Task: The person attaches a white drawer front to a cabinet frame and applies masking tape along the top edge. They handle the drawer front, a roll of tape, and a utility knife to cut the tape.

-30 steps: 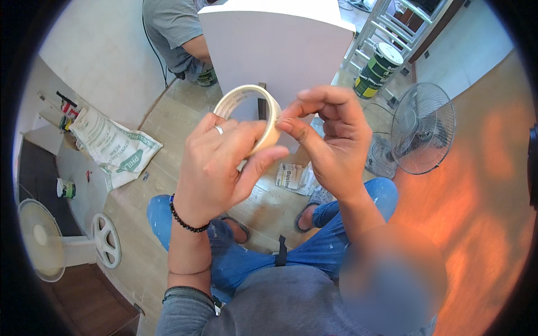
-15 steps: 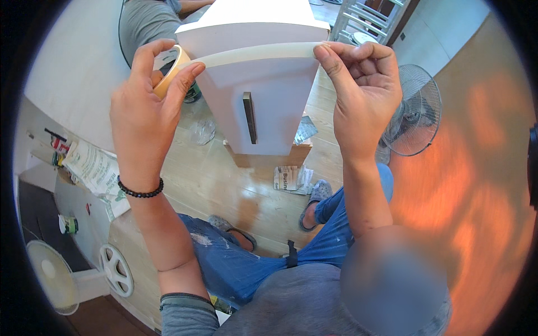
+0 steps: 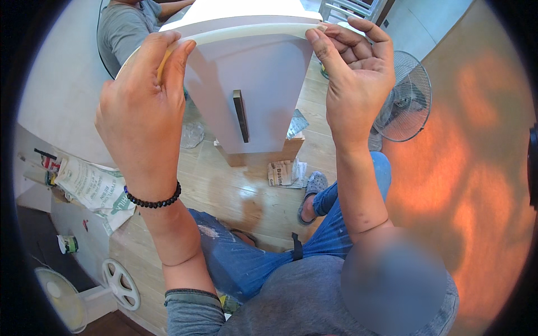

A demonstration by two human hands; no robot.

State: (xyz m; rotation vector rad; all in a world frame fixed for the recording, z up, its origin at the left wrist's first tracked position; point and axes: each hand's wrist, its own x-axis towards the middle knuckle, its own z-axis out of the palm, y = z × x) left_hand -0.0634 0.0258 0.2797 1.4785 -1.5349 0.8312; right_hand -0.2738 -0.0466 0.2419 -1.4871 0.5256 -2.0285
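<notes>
A pale strip of masking tape (image 3: 252,32) stretches between my hands along the upper edge of a white cabinet front (image 3: 216,84). My left hand (image 3: 140,115) grips the tape roll (image 3: 163,64), whose yellowish rim shows between thumb and fingers; the back of the hand hides most of it. At the other end, my right hand (image 3: 358,84) pinches the strip between thumb and forefinger near the cabinet's right corner, its other fingers partly curled. I cannot tell whether the strip touches the surface. A dark bar handle (image 3: 241,116) sits upright on the cabinet front.
A standing fan (image 3: 406,98) is beside my right forearm. Newspaper (image 3: 283,173) and a crumpled clear plastic (image 3: 192,134) lie on the floor. At left are a printed sack (image 3: 92,185) and a second fan (image 3: 59,297). Another person in a grey shirt (image 3: 129,31) is at the upper left.
Both hands and the strip have shifted up and slightly left in view, closer to the cabinet's top edge. My left hand has turned, covering more of the roll.
</notes>
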